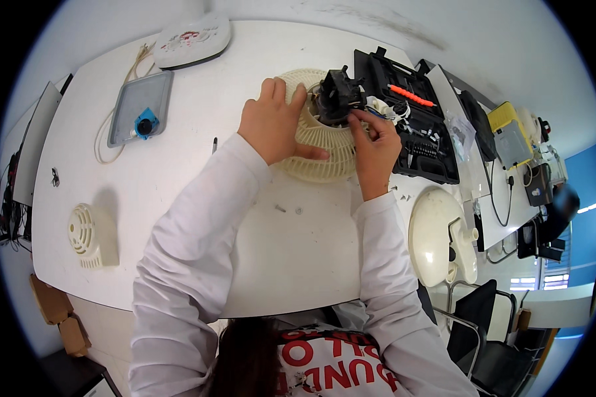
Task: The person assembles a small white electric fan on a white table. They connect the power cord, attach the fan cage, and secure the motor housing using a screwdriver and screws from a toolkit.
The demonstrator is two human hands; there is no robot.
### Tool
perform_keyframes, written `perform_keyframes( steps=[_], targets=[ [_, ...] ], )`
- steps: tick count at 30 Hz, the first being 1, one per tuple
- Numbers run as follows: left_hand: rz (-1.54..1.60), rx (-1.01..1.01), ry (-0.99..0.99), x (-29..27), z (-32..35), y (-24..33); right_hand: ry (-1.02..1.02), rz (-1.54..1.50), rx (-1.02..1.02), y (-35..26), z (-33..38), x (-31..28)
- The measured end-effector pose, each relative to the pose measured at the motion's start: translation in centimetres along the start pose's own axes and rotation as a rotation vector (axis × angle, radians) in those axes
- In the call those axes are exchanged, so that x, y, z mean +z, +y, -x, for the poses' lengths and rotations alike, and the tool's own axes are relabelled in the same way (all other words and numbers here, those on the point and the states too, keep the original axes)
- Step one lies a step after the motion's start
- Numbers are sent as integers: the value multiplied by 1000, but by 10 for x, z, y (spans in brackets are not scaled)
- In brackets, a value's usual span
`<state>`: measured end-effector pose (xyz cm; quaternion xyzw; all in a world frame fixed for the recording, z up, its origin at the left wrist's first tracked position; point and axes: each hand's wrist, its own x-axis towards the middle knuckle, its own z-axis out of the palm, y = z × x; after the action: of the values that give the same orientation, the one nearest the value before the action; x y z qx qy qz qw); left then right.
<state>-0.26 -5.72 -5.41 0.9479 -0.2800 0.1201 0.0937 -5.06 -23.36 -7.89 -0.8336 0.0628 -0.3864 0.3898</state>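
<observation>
A round cream fan grille (324, 155) lies on the white table, with a black fan motor (341, 96) standing at its centre. My left hand (275, 122) rests on the left side of the grille, open, its fingers and thumb spread over the ribs. At the motor's lower right edge, the thumb and fingertips of my right hand (377, 142) are pinched together. Whatever sits between them is too small or hidden to name. Pale and blue wires (381, 107) come out beside the motor, just above that hand.
A black tool case (437, 173) with an orange-handled tool (410, 96) lies open at right. Nearer stands a cream fan base (434, 231). Small screws (280, 209) lie before the grille. At left are a grey tray (129, 102) and a cream vented cover (102, 238).
</observation>
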Motion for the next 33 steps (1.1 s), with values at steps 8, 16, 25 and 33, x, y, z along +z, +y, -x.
perform_keyframes(
  steps=[8,16,25,33],
  targets=[
    [-5,-1,-8,-2,1,2,-123,-116,104,1,-7,-1],
    [-16,-6,-14,-2,0,4,-147,-74,140,0,-6,-2],
    [-68,-8,45,-3,0,1,-96,28,-30,-12,13,-16],
    [-29,-33,-86,-13,-1,2,-233,359,-141,-48,-60,-152]
  ],
)
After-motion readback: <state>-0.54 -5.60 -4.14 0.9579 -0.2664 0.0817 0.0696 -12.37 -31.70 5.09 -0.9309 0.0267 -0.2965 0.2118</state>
